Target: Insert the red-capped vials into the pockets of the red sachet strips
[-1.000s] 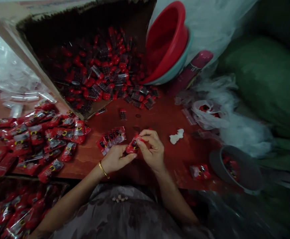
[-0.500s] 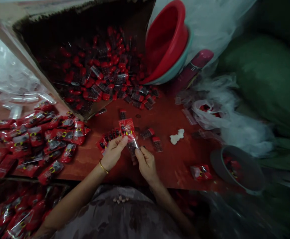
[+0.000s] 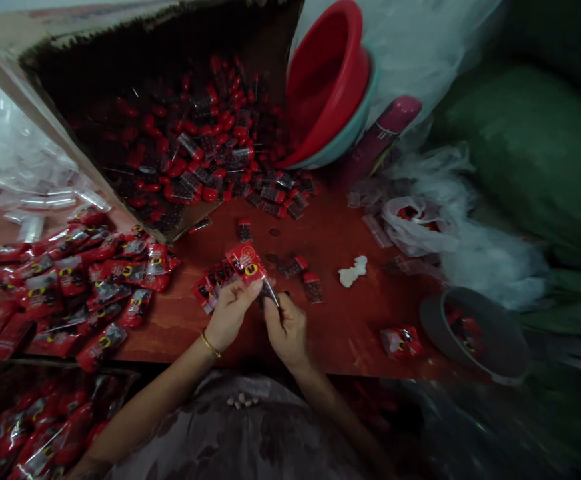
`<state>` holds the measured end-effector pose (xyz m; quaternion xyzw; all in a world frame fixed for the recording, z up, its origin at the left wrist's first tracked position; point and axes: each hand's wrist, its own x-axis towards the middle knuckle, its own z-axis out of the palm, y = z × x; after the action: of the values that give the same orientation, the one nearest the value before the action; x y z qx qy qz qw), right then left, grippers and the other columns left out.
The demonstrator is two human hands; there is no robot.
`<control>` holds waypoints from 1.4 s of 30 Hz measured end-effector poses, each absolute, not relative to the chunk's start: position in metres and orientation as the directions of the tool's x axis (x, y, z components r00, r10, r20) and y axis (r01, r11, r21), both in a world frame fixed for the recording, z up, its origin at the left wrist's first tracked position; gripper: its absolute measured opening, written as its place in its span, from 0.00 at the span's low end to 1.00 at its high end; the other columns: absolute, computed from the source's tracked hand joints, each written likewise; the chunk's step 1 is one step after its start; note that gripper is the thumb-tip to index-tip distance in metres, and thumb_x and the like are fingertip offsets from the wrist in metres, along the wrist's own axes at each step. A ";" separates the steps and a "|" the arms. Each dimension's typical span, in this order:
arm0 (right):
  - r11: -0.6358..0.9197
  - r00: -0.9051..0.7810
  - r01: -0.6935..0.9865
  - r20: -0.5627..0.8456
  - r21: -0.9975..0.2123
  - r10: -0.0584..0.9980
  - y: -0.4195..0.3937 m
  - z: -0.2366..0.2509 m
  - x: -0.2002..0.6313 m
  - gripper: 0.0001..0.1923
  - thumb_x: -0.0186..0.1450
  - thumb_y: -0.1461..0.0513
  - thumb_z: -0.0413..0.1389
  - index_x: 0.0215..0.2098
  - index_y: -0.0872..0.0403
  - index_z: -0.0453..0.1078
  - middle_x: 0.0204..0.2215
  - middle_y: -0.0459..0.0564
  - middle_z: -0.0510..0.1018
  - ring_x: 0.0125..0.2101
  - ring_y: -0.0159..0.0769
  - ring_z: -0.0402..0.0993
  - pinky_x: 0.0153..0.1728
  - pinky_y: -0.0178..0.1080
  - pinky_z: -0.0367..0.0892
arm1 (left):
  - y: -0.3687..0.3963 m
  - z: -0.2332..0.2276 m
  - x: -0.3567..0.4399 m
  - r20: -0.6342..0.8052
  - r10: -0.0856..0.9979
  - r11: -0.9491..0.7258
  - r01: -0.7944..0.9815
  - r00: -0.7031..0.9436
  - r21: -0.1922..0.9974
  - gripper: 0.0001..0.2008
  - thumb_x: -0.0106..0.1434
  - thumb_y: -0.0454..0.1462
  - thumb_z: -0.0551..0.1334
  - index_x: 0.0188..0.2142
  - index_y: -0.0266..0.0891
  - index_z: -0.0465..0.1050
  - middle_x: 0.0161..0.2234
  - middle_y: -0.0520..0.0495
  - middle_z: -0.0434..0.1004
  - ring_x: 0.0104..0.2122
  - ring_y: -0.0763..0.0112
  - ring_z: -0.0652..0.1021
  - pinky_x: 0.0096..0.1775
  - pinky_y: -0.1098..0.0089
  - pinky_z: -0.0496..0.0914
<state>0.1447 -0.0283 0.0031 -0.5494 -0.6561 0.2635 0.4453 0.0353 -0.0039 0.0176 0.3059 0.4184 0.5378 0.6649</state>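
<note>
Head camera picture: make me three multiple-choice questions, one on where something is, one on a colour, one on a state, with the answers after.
1. Where does the white crumpled scrap lie?
A. on the red table, right of the hands
B. inside the cardboard box
C. in the grey bowl

2. What colour is the basin leaning at the top of the view?
A. yellow
B. red
C. black

3. How is the red packet near the middle held?
A. lying flat and untouched
B. pinched in the left hand, with the right hand at its lower end
C. tucked under the bracelet

Answers:
1. A, the scrap rests on bare table surface beyond the right hand.
2. B, its inside shows plain red, nested in a teal one.
3. B, the left hand's fingers grip the packet while the right hand meets its clear end.
</note>
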 end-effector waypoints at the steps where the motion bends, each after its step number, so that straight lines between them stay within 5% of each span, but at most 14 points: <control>1: 0.281 -0.020 0.525 0.319 -0.803 0.948 -0.028 0.004 0.145 0.13 0.64 0.60 0.46 0.21 0.52 0.57 0.15 0.40 0.61 0.17 0.27 0.57 0.20 0.32 0.53 | -0.001 0.020 0.035 -0.250 0.965 0.256 -0.494 0.080 0.831 0.15 0.48 0.46 0.67 0.29 0.35 0.77 0.28 0.46 0.80 0.33 0.68 0.77 0.42 0.68 0.68; 6: 0.345 -0.078 0.595 0.374 -0.726 0.924 -0.029 0.005 0.143 0.10 0.64 0.61 0.46 0.26 0.52 0.62 0.18 0.44 0.67 0.19 0.30 0.63 0.22 0.33 0.58 | 0.006 0.025 0.038 -0.333 0.925 0.376 -0.557 0.182 0.740 0.15 0.45 0.44 0.69 0.26 0.35 0.75 0.26 0.45 0.80 0.30 0.65 0.78 0.37 0.66 0.70; 14: 0.264 0.028 0.520 0.325 -0.812 0.945 -0.033 -0.006 0.145 0.09 0.64 0.62 0.44 0.31 0.53 0.65 0.21 0.48 0.72 0.22 0.32 0.67 0.23 0.34 0.60 | -0.006 0.026 0.052 -0.215 0.966 0.251 -0.336 0.142 0.908 0.12 0.48 0.42 0.67 0.28 0.36 0.76 0.31 0.45 0.81 0.33 0.66 0.77 0.39 0.68 0.69; 25: 0.224 0.019 0.330 0.244 -0.917 0.970 -0.022 0.000 0.154 0.12 0.64 0.59 0.46 0.23 0.53 0.59 0.18 0.41 0.63 0.20 0.27 0.60 0.22 0.31 0.55 | -0.003 0.009 0.045 -0.262 0.957 0.289 -0.417 0.123 0.862 0.14 0.48 0.46 0.67 0.26 0.37 0.77 0.25 0.51 0.77 0.27 0.76 0.73 0.36 0.73 0.67; 33: 0.079 -0.177 0.102 0.060 -0.992 0.982 -0.008 -0.010 0.147 0.19 0.61 0.51 0.51 0.19 0.52 0.57 0.12 0.38 0.59 0.13 0.25 0.54 0.16 0.30 0.52 | -0.009 0.006 0.030 -0.336 0.941 0.300 -0.528 0.029 0.794 0.18 0.44 0.49 0.68 0.19 0.35 0.72 0.16 0.55 0.67 0.19 0.80 0.64 0.26 0.75 0.61; 37: 0.131 -0.171 0.148 0.105 -0.980 0.980 0.002 -0.012 0.131 0.23 0.60 0.51 0.53 0.14 0.53 0.55 0.11 0.38 0.57 0.14 0.24 0.53 0.17 0.30 0.52 | -0.016 0.005 0.024 -0.297 0.953 0.217 -0.561 -0.054 0.799 0.21 0.46 0.50 0.67 0.15 0.35 0.66 0.13 0.57 0.60 0.17 0.82 0.59 0.25 0.75 0.59; 42: 0.217 -0.243 0.219 0.162 -0.951 0.956 0.003 -0.006 0.107 0.22 0.63 0.51 0.49 0.16 0.54 0.58 0.13 0.39 0.59 0.16 0.25 0.56 0.18 0.30 0.53 | -0.016 0.011 0.001 -0.330 0.936 0.201 -0.588 -0.120 0.784 0.20 0.48 0.50 0.66 0.18 0.35 0.67 0.15 0.55 0.64 0.19 0.79 0.64 0.27 0.74 0.61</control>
<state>0.1065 0.0027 -0.0057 -0.4479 -0.6562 0.4371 0.4217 0.0014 -0.0156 0.0105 0.1954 0.4458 0.6009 0.6340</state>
